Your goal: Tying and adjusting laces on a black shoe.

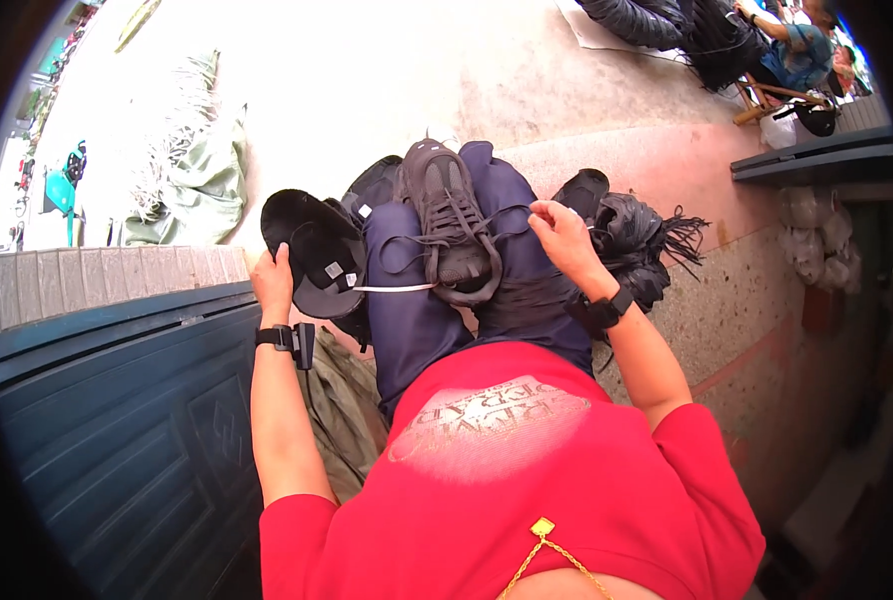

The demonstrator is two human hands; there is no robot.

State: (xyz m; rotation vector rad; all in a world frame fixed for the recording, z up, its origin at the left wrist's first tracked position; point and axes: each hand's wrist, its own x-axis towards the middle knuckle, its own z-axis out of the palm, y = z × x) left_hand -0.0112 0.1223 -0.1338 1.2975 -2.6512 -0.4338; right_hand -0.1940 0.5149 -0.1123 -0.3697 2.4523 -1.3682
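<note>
Seated person, seen from above, working on a dark grey laced sneaker (pixel 450 225) that is resting sole-down across the lap, on the dark blue trousers (pixel 417 320), toe pointing to 12 o'clock. At 9 o'clock of the shoe, the left hand (pixel 274 283) is closing around the edge of a black insole (pixel 312 250), thumb and fingers pinching it. At 3 o'clock, the right hand (pixel 564 235) is pinching something thin, probably the black lace (pixel 497 215) that is trailing from the eyelets; the exact grip cannot be told. A thin white strip (pixel 395 288) is lying between insole and shoe. The sneaker is judged light, with a soft mesh upper and a stiffer sole, best held at the heel or midsole. The insole is thin and floppy, so an edge pinch suffices. Black bags (pixel 637 245) are lying at 3 o'clock.
</note>
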